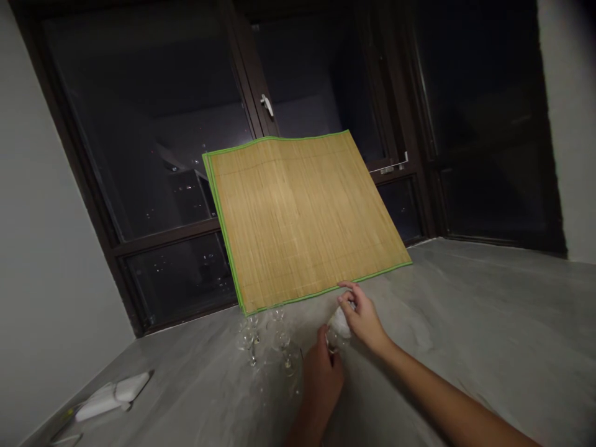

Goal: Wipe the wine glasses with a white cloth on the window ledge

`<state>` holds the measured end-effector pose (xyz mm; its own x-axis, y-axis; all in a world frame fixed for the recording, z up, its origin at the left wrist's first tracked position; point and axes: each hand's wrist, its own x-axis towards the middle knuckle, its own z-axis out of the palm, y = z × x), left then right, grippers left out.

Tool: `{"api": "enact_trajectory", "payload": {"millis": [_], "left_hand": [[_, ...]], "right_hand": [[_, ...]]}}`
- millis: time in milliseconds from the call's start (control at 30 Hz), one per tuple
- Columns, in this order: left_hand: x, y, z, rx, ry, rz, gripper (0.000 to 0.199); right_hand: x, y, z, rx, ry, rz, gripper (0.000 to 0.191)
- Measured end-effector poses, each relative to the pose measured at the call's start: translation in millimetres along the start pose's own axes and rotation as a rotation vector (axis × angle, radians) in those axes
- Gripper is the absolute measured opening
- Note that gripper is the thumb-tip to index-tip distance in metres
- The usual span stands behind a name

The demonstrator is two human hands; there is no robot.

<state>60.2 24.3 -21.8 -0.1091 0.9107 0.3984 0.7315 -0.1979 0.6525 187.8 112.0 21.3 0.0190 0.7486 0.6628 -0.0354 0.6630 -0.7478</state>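
Note:
My left hand [322,366] is closed around a clear glass [332,340], mostly hidden by the fingers. Just to its right, my right hand [363,316] pinches a crumpled white cloth or tissue [342,323] against that glass; its index finger is stretched forward. Left of my hands, several clear stemmed glasses stand close together on the grey surface, among them a front glass [287,357] and a left glass [251,347]. Their outlines are faint and blurred.
A bamboo mat [307,217] with green edging leans upright against the dark window behind the glasses. A white folded bundle [114,396] lies on the grey surface [475,323] at the lower left. The window has a white handle [267,105].

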Motion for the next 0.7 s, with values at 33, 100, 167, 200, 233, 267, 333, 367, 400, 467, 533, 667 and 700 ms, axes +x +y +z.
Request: {"api": "enact_trajectory", "payload": {"millis": [33,100,167,200,233,267,333,367,400,467,533,667,700], "left_hand": [[0,0,0.4,-0.014,0.003,0.001,0.051],[0,-3,1.8,-0.043,0.023,-0.022,0.052],[1,-6,4.2,-0.086,0.055,-0.078,0.057],[2,-8,5.9,-0.121,0.072,-0.1,0.06],[3,-10,7.9,-0.166,0.084,-0.112,0.064],[4,-13,10.0,-0.216,0.088,-0.112,0.068],[6,-17,14.0,-0.309,0.087,-0.095,0.075],[6,-20,15.7,-0.343,0.086,-0.088,0.078],[7,-22,16.9,-0.37,0.084,-0.083,0.08],[9,-26,18.0,-0.417,0.081,-0.079,0.08],[11,-28,17.9,-0.476,0.073,-0.071,0.077],[14,-29,17.7,-0.566,0.085,-0.064,0.074],[14,-29,17.8,-0.568,0.096,-0.084,0.074]], "right_hand": [[2,2,-3,-0.001,0.066,0.011,0.033],[7,5,-11,-0.027,0.214,0.021,0.034],[11,8,-19,-0.068,0.33,0.024,0.035],[12,9,-21,-0.08,0.344,0.028,0.037],[13,10,-21,-0.081,0.317,0.027,0.038],[12,11,-19,-0.074,0.255,0.024,0.039],[9,12,-12,-0.025,0.081,0.018,0.043],[6,13,-8,0.012,-0.006,0.025,0.046],[4,14,-4,0.053,-0.088,0.044,0.051],[-2,16,2,0.143,-0.238,0.125,0.063],[-7,17,5,0.232,-0.387,0.243,0.077],[-17,16,8,0.398,-0.55,0.454,0.101],[-20,16,10,0.435,-0.556,0.482,0.105]]}}
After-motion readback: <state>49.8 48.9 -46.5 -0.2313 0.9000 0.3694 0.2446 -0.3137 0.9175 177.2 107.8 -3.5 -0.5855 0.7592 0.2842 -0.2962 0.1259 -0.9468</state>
